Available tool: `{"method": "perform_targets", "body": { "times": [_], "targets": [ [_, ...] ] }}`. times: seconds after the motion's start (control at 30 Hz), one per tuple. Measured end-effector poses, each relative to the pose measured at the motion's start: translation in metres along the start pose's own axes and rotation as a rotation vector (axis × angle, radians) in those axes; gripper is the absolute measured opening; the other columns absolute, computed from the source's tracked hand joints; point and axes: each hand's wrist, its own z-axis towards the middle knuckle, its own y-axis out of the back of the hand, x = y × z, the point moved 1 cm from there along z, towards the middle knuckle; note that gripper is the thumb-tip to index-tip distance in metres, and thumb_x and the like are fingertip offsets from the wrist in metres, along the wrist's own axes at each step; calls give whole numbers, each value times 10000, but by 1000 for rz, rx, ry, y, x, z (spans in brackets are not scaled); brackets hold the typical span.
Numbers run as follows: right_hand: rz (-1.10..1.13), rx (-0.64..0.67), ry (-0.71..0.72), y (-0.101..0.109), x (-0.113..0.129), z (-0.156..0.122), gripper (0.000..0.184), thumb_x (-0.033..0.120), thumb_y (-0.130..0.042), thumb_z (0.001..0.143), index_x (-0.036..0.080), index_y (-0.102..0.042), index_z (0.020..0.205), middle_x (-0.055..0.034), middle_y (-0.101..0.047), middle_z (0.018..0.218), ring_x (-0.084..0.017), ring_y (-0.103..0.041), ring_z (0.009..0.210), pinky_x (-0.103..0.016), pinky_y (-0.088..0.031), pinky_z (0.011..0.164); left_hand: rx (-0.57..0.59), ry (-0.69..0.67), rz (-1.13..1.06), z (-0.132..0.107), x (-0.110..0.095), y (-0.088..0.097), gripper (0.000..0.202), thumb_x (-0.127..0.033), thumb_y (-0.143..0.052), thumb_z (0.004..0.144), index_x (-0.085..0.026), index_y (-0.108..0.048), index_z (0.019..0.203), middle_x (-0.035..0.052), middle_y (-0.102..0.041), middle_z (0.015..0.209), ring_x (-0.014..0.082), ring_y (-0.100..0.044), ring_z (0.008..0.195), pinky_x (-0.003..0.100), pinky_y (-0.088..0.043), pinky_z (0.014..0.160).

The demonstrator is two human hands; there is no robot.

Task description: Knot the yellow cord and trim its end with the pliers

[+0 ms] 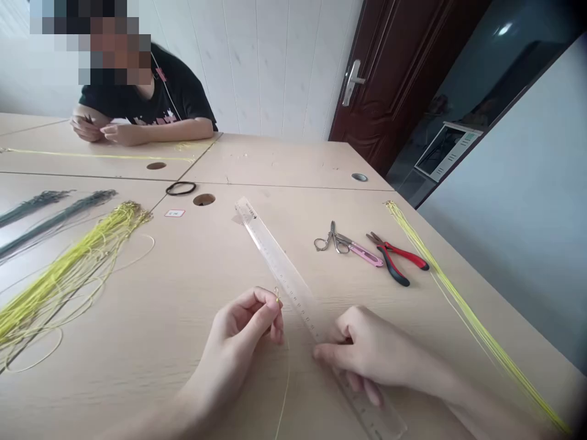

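My left hand [243, 333] pinches the end of a thin yellow cord [285, 385], which carries a small gold clasp at my fingertips and hangs down toward me. My right hand [367, 354] is closed on the near part of a long clear plastic ruler [275, 260]. The ruler lies diagonally on the light wooden table [183, 293], running from the middle toward my right hand. Both hands sit close together beside the ruler's near half.
A bundle of yellow cords [68, 269] lies at the left, dark cords [50, 211] behind it. More yellow cords [458, 299] run along the right edge. Small scissors [330, 239], a pink snipper [364, 252] and red-handled pliers [397, 260] lie right of the ruler. A person [151, 104] sits at the far left.
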Motion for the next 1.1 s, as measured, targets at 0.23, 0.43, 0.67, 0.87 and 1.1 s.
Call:
{"method": "perform_targets", "body": {
  "times": [0.23,0.43,0.67,0.87,1.1],
  "targets": [
    [-269,-310,-2,-14,1,-2,421,533,-500,776,203,-387,539,18,-469,434,-105,-418,301,-212,-204,293,30,-12,80,-2,-2,-2,240,-316,-520,870,-167,-504,683,-19,-494,587,115,-432,595,255,-370,632],
    [-418,-622,161,-4,9,-12,524,633,-504,749,195,-384,487,12,-357,418,-112,-298,421,-274,-145,448,116,-9,134,-6,-3,-5,201,-307,-520,867,-169,-505,721,-39,-442,577,97,-413,552,236,-346,564],
    [-116,-427,471,-18,12,-15,243,427,-489,862,215,-515,746,45,-472,603,-93,-445,540,-211,-358,483,281,-47,382,-13,-1,-10,173,-264,-498,859,-161,-524,723,-39,-471,628,87,-388,570,218,-312,522],
    [144,-289,458,-25,7,-14,172,341,-495,886,214,-502,771,60,-457,622,-59,-424,475,-180,-369,416,287,-55,410,-14,-2,-10,158,-242,-492,863,-160,-541,736,-48,-473,632,74,-393,576,186,-324,511],
    [472,-183,410,-26,5,-5,180,300,-548,866,189,-534,725,57,-448,572,-64,-470,478,-167,-436,421,297,-13,297,-8,-6,-9,144,-184,-497,846,-160,-534,709,-61,-470,613,54,-396,549,149,-332,491]
  ]
}}
